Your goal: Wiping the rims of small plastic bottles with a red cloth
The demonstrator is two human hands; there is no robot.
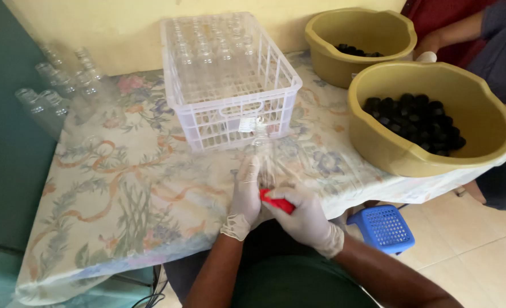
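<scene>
Nearest the wearer, the right hand (304,214), in a white glove, closes its grip on a small red tool (277,201) whose long axis runs slantwise, from lower right by the palm up-left toward the other hand. The left hand (246,197), gloved too, wraps its grip around a clear plastic bottle (264,159); the bottle's long axis runs away from the body, its far end pointing at the crate beyond, though blur hides the details. Both hands touch over the floral counter (127,188). Just beyond the grips stands a white slatted crate (230,114) of clear bottles. Right of the hands sit two olive basins (378,142) holding black caps (415,122). Far left, more empty bottles (53,97) lie in a cluster.
</scene>
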